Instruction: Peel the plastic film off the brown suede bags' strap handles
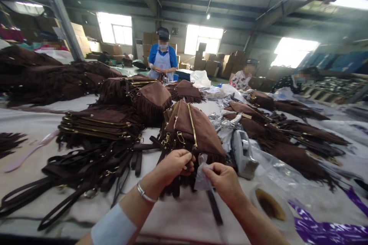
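A brown fringed bag (205, 130) with gold zippers lies on the white-covered table in front of me. My left hand (179, 164), with a silver bangle at its wrist, is closed in a pinch at the bag's near edge, on a dark strap end or zipper pull. In my right hand (220, 178) a small translucent plastic piece (202, 178) is pinched between thumb and fingers, just right of the left hand. A dark strap (215, 208) hangs down below that plastic piece.
Stacked brown bags (94, 122) and loose straps (77, 178) lie left, beside a pink comb (31, 151). To the right are a grey tape dispenser (243, 153), a tape roll (270, 203), clear plastic and more bags (287, 153). A person (163, 57) stands across the table.
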Available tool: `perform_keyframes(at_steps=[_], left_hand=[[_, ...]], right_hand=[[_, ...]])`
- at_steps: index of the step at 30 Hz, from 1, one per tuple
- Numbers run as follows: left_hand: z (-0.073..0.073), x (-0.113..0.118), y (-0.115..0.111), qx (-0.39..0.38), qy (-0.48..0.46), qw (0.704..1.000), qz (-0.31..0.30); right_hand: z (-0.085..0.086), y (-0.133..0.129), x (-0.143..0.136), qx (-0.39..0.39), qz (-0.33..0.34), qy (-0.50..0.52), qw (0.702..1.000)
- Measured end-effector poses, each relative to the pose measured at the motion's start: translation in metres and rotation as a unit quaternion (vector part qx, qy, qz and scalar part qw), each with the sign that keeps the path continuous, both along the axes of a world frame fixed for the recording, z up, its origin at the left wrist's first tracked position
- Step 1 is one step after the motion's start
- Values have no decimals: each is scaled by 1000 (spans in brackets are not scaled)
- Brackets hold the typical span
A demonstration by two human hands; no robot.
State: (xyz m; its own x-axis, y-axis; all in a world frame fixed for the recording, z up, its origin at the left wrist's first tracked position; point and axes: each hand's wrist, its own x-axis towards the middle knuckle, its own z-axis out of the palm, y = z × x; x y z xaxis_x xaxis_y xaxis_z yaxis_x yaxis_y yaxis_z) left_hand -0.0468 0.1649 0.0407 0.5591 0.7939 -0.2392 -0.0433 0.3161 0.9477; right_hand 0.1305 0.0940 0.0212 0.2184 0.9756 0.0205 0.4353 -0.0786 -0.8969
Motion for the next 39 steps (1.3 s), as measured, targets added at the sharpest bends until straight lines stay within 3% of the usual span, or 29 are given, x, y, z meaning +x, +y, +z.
perform_keyframes(at_steps=[8,12,23,29,33,39], left_hand=[[22,5,10,68,52,995,-46],[26,13,5,114,68,991,-15],[6,16,5,117,66,991,23],[-1,12,6,125,62,990,23],[-6,3,2,75,78,993,41],[-18,-10,-16,3,67,997,49]], right_hand=[[-3,-7,-11,-53,18,-87,995],[0,-5,-13,-60,21,-81,995],[1,-5,-16,-92,34,42,994],[3,-3,-19,-123,24,204,971],[-1,4,-22,-118,13,284,951],[-5,14,-29,-84,5,283,955]])
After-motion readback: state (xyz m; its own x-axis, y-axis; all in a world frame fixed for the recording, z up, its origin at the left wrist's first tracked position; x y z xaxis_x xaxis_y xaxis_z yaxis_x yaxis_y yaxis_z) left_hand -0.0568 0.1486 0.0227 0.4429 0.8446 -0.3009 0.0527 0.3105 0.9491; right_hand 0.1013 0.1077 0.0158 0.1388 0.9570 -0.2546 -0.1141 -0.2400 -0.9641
